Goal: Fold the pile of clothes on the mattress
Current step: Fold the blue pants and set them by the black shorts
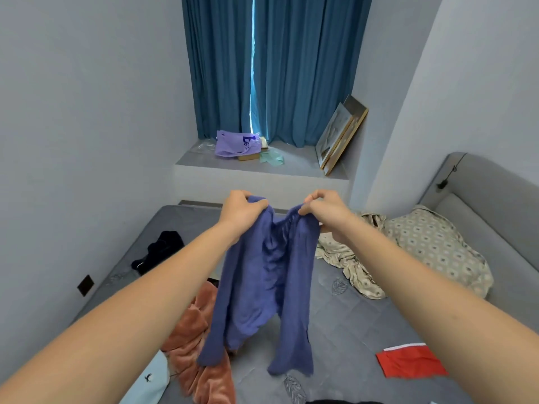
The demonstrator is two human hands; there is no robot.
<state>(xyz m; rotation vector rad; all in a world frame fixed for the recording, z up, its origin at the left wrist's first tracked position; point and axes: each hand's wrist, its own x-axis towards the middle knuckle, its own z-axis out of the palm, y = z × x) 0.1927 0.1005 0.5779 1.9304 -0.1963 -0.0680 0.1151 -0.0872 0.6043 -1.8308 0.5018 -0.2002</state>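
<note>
A blue knit pair of pants (262, 287) hangs in the air above the grey mattress (350, 325). My left hand (240, 209) grips the left end of its waistband and my right hand (325, 209) pinches the right end. Both legs dangle down, their cuffs just over the mattress. Beneath them at the left lies a crumpled orange fleece garment (198, 339), partly hidden by the pants. A light blue garment (151, 380) shows at the bottom left. A red folded piece (411, 361) lies flat at the right.
A dark garment (159, 252) lies at the mattress's far left. A patterned beige sheet and pillow (423, 252) sit by the grey headboard (481, 199). A window ledge (291, 166) behind holds a purple bag (236, 144) and leaning picture frames (339, 135).
</note>
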